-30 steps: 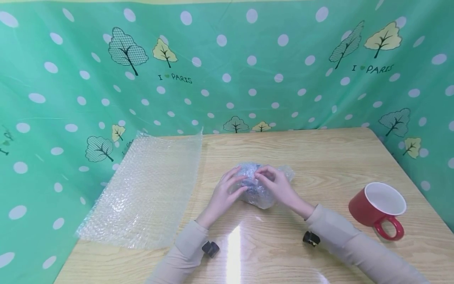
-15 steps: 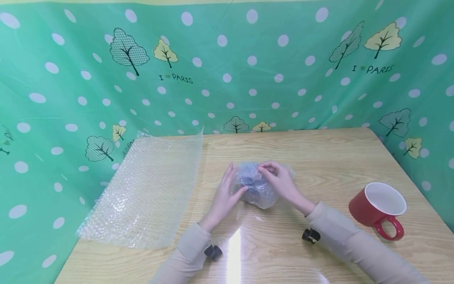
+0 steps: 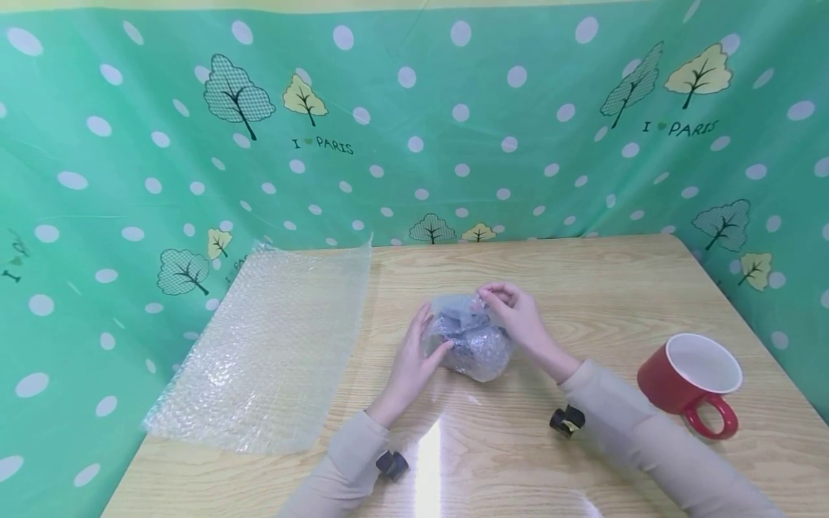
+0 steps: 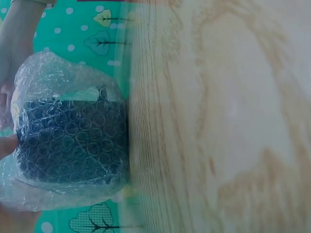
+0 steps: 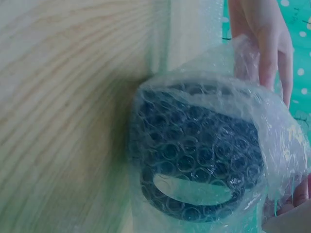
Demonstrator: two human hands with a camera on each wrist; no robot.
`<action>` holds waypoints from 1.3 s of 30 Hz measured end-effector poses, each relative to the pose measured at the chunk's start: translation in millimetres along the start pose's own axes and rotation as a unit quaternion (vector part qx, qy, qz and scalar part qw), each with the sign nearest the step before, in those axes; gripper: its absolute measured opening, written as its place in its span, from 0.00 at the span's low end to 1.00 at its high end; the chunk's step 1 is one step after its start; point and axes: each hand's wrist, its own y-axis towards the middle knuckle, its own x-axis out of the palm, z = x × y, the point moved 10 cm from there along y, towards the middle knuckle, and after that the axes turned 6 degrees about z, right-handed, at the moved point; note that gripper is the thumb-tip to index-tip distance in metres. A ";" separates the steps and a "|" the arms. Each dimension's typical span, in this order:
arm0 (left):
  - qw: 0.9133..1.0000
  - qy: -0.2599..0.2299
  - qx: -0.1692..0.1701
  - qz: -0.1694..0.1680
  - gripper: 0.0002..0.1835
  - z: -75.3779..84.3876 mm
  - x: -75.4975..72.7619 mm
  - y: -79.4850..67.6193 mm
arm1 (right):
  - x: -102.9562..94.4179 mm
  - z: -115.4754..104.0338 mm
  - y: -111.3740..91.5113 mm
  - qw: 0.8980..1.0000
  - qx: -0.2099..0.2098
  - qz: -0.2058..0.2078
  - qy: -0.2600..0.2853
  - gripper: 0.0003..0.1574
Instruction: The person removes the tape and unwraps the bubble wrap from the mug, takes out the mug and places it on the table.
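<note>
Got a green dotted curtain (image 3: 388, 72) behind a wood-look table (image 3: 583, 280), a big bubble wrap sheet (image 3: 272, 345) spread out on the left, a bubble-wrapped dark mug (image 3: 477, 347) mid-table and a red mug (image 3: 667, 381) off to the right. Touching the wrapped one with the left hand (image 3: 409, 360), spread wide with pretty straight fingers. Pinching a wrap edge (image 3: 476, 303) up top with the right hand (image 3: 519, 315)
</note>
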 end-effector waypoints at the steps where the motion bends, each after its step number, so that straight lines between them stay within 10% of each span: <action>1: 1.000 0.003 0.000 0.000 0.39 -0.1 0.1 -0.1 | -0.7 -0.7 1.2 1.000 0.002 0.002 0.005 0.20; 13: 0.996 0.048 0.075 0.015 0.24 11.7 -1.1 -2.0 | -2.2 -2.4 14.2 0.999 0.025 -0.012 0.033 0.23; 39: 0.995 0.056 0.084 0.005 0.17 11.2 -0.9 -2.6 | -14.4 14.7 54.5 0.989 0.086 0.011 0.117 0.07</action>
